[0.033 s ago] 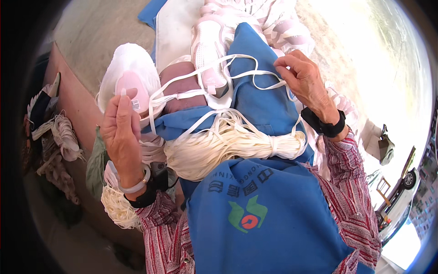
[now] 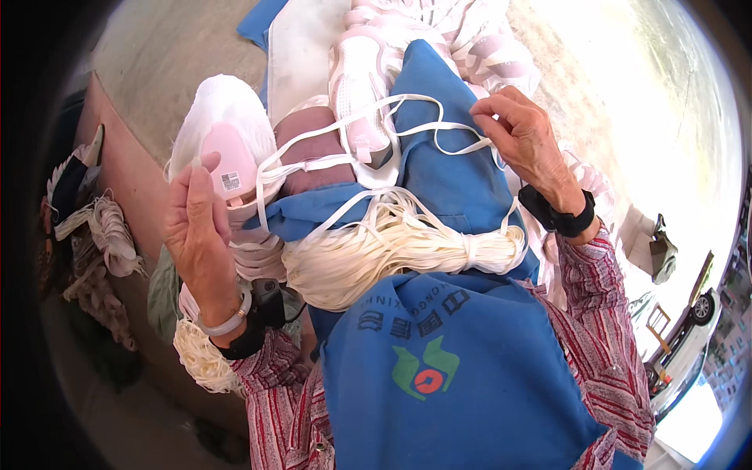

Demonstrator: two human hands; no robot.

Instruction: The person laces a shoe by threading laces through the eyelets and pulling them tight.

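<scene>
My right hand [image 2: 521, 133] is closed, thumb and forefinger pinching a white shoelace [image 2: 439, 125]. The lace loops leftward across blue cloth and shoes. To the left, my left hand [image 2: 200, 223] has its fingers pressed together beside a white shoe [image 2: 188, 129] with a pink inner part and a small label. Whether anything sits in that pinch I cannot make out. On my lap, in front of the blue apron [image 2: 501, 352], lies a thick bundle of cream-white laces [image 2: 352, 258], tied near its right end. Another pale shoe [image 2: 360, 94] rests beyond it.
More pink and white shoes [image 2: 501, 59] are heaped at the far side. A pale lace bundle [image 2: 205, 356] hangs below my left wrist. Further left, shoes and laces [image 2: 113, 235] lie beyond a pinkish panel [image 2: 129, 149]. A car [image 2: 689, 352] and a wooden chair [image 2: 656, 325] stand at far right.
My left hand has shifted slightly left and down, off the shoe's pink part, uncovering more of it and its label. My right hand and the lace bundle have not visibly moved.
</scene>
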